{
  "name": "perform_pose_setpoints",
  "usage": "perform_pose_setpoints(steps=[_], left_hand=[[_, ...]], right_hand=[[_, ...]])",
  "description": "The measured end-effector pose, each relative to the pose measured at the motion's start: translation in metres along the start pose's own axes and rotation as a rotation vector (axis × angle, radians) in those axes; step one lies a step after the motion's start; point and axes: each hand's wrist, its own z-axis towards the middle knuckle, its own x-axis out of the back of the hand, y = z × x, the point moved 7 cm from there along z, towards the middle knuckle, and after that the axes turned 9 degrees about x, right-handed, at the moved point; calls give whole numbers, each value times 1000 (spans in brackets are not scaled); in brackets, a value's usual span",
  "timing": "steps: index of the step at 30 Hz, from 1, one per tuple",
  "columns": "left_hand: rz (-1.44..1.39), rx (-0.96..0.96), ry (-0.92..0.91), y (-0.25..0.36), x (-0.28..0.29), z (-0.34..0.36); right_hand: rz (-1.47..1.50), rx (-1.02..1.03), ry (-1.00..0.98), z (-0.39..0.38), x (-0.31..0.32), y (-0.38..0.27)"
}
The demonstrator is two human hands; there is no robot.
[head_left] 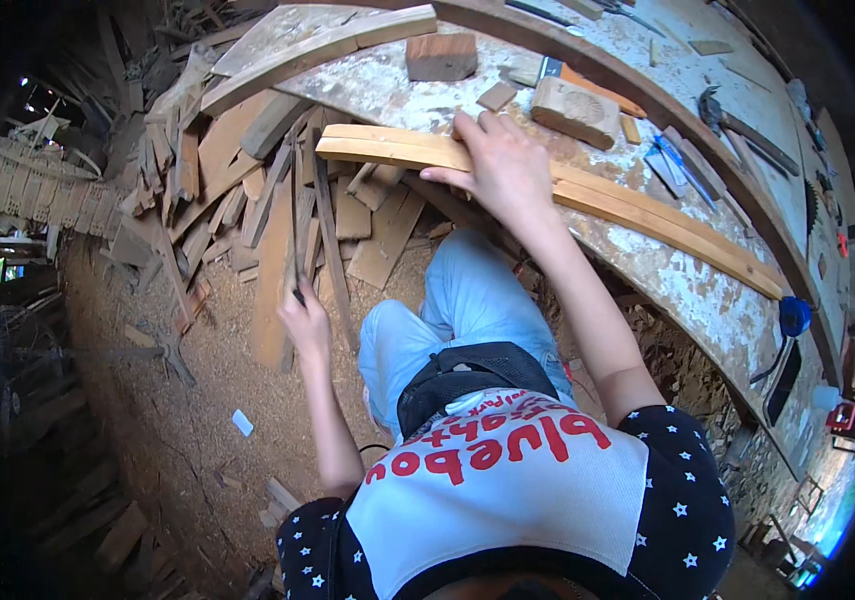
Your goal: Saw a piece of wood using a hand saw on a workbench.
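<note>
My right hand (508, 165) grips a long, pale, slightly curved wooden strip (638, 207), thumb on the near side and fingers over the top. The strip lies along the near edge of the workbench (683, 275), its left end (363, 143) jutting past that edge. Lower to the left, my left hand (305, 318) is closed round the black handle of a long, thin, dark tool (296, 220). Its narrow length points away from me over the scrap wood, and I cannot make out its exact kind. The tool is apart from the strip.
On the bench lie a wood block (576, 110), a brown block (442, 57), a hammer (723, 112), a blue tape measure (795, 316) and a long curved beam (728, 190). A scrap-wood pile (238, 190) covers the sawdust-strewn floor (183, 420). A fan (13, 340) stands left.
</note>
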Motion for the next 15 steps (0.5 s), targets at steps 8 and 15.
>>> perform_pose_setpoints(steps=[8,15], left_hand=[[102,-718,-198,225,-44,124],[79,-1058,-468,317,-137,162]], right_hand=[[104,25,262,-11,64,18],[224,-233,306,-116,124,71]])
